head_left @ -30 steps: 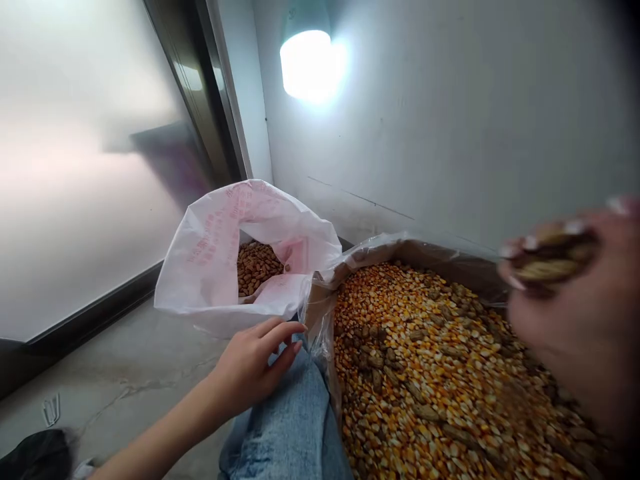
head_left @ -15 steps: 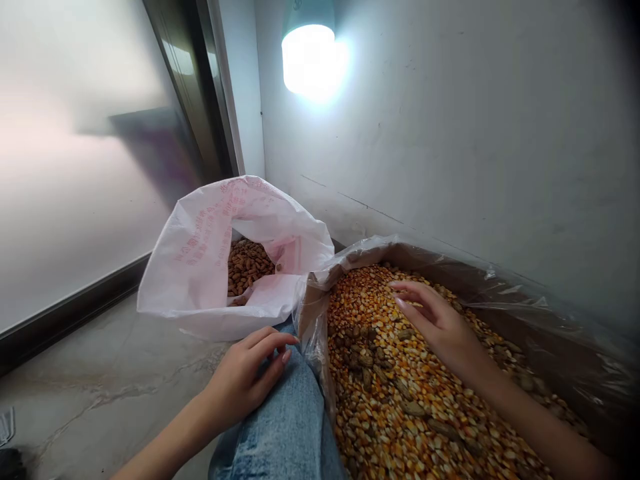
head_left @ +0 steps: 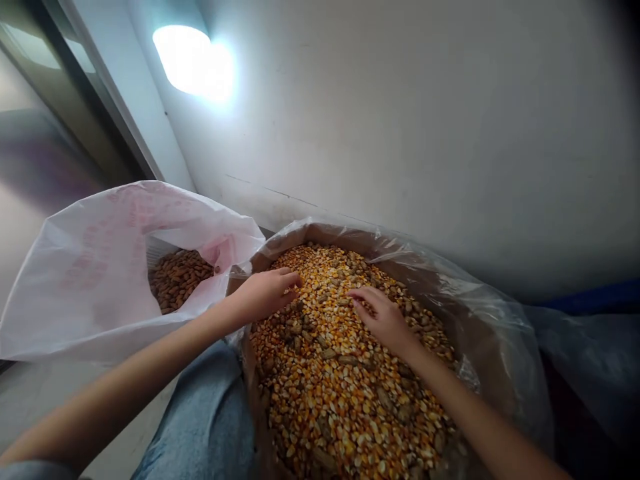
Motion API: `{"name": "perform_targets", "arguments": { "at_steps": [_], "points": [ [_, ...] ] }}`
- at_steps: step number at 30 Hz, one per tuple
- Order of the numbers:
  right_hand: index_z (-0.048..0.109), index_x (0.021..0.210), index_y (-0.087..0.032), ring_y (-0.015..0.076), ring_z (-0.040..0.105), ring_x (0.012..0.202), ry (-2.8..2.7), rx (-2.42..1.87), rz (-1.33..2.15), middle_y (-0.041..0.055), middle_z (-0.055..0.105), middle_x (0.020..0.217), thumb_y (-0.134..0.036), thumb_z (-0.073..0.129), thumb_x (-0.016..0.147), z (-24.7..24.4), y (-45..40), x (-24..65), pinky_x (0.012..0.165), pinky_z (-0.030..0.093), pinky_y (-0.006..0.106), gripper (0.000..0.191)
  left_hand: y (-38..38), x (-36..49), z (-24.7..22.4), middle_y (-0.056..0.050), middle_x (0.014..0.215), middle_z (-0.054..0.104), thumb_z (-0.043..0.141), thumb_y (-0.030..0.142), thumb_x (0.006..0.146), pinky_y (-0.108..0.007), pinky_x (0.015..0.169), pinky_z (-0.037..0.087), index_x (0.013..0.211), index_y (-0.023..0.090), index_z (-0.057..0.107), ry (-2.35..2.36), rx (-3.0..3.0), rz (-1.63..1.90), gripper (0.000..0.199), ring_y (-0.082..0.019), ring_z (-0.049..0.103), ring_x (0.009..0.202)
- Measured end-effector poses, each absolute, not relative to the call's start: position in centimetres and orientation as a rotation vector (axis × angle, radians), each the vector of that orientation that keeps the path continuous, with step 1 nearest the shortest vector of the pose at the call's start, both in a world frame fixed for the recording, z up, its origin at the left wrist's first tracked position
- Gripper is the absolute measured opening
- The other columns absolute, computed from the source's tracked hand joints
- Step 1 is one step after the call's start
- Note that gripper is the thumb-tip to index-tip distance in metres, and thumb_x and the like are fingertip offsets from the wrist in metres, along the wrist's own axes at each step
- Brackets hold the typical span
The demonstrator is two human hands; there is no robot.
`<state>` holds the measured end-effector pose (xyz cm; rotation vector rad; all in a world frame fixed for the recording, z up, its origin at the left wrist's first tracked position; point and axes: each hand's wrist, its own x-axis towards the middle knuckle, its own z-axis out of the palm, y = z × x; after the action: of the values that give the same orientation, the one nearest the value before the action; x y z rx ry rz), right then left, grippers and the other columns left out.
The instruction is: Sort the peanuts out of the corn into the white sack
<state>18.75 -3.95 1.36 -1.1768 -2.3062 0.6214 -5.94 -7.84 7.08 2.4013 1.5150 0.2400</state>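
Note:
A plastic-lined box holds yellow and orange corn kernels with unshelled peanuts scattered among them. My left hand is over the box's left part, its fingers slightly curled and apart, with nothing seen in it. Over the middle of the kernels is my right hand, thumb and fingers bent toward a peanut near their tips; whether they touch it is unclear. To the left stands an open white sack with reddish print, holding brown nuts.
My jeans-covered leg is between the sack and the box. A lit bulb hangs by the wall. Something blue lies at the far right.
The view has swung right. My left hand has left my knee and moved over the box. My right hand remains above the kernels, with its fingers still bent.

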Motion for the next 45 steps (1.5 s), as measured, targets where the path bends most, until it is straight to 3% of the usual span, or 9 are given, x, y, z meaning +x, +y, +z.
{"name": "perform_targets", "arguments": {
  "at_steps": [4,10,16,23,26,29,33,36,45],
  "points": [
    [0.052,0.102,-0.023,0.0204,0.047,0.094,-2.518,-1.107,0.436,0.0057,0.056,0.098,-0.025,0.037,0.083,2.0,-4.3,16.2,0.080,0.039,0.035,0.025,-4.3,-2.9,4.9,-0.012,0.078,0.062,0.046,0.023,0.074,-0.031,0.060,0.043,0.078,0.013,0.060,1.570,2.477,-0.288,0.018,-0.023,0.059,0.072],
    [0.057,0.092,-0.016,0.0246,0.046,0.089,-2.746,-1.145,0.120,0.0100,0.057,0.093,-0.017,0.044,0.078,1.6,-4.3,13.5,0.074,0.038,0.039,0.019,-3.4,-3.4,1.7,-0.006,0.079,0.064,0.052,0.037,0.070,-0.027,0.059,0.041,0.082,0.020,0.060,1.523,2.429,-0.278,0.023,-0.021,0.058,0.073],
    [0.054,0.080,-0.019,0.0175,0.049,0.085,-2.171,-1.294,0.828,0.0031,0.057,0.085,-0.027,0.049,0.075,2.1,-3.4,15.7,0.076,0.038,0.033,0.010,-2.5,-5.5,0.8,0.000,0.075,0.063,0.053,0.040,0.070,-0.022,0.060,0.038,0.080,0.020,0.061,1.381,2.109,0.036,0.023,-0.014,0.055,0.069],
    [0.049,0.078,-0.018,0.0107,0.050,0.061,-1.085,-1.244,1.694,0.0017,0.053,0.075,-0.033,0.045,0.072,2.5,-1.6,19.0,0.055,0.039,0.023,0.017,-2.8,-6.6,0.9,-0.002,0.080,0.056,0.054,0.032,0.070,-0.023,0.062,0.043,0.085,0.016,0.048,1.037,1.102,0.647,0.023,-0.012,0.055,0.072],
    [0.049,0.076,-0.018,0.0099,0.044,0.052,-1.244,-1.309,1.719,-0.0002,0.048,0.065,-0.044,0.037,0.075,2.5,-2.1,19.3,0.046,0.035,0.022,0.029,-2.8,-6.9,1.5,-0.002,0.088,0.053,0.053,0.022,0.068,-0.021,0.062,0.042,0.089,0.017,0.045,0.834,0.851,0.793,0.023,-0.010,0.055,0.074],
    [0.052,0.081,-0.020,0.0094,0.040,0.048,-1.851,-1.452,1.346,-0.0021,0.047,0.061,-0.047,0.043,0.073,2.3,-3.0,18.8,0.045,0.029,0.021,0.029,-2.9,-6.9,1.9,0.001,0.075,0.050,0.048,0.025,0.069,-0.019,0.051,0.038,0.088,0.018,0.044,0.832,0.919,0.819,0.020,-0.007,0.048,0.057],
    [0.054,0.092,-0.024,0.0111,0.046,0.058,-2.337,-1.483,0.772,0.0010,0.056,0.080,-0.039,0.046,0.075,1.7,-3.8,17.7,0.050,0.029,0.022,0.024,-3.4,-6.4,1.3,0.004,0.060,0.046,0.051,0.037,0.070,-0.019,0.047,0.030,0.077,0.018,0.049,1.145,1.620,0.522,0.020,-0.007,0.039,0.049],
    [0.056,0.087,-0.023,0.0111,0.048,0.061,-2.391,-1.480,0.688,0.0023,0.057,0.090,-0.035,0.044,0.077,1.4,-3.9,17.3,0.051,0.030,0.023,0.020,-3.7,-6.0,0.5,0.002,0.065,0.055,0.055,0.037,0.067,-0.020,0.052,0.030,0.078,0.019,0.055,1.222,2.112,0.061,0.021,-0.009,0.045,0.056],
    [0.055,0.079,-0.019,0.0066,0.039,0.048,-1.282,-1.251,1.657,-0.0016,0.050,0.069,-0.037,0.052,0.069,1.9,-2.2,18.1,0.040,0.025,0.019,0.021,-3.4,-6.2,0.0,0.000,0.074,0.060,0.057,0.038,0.065,-0.021,0.050,0.028,0.082,0.021,0.058,1.199,2.330,-0.288,0.024,-0.013,0.050,0.063]
  ]
}}
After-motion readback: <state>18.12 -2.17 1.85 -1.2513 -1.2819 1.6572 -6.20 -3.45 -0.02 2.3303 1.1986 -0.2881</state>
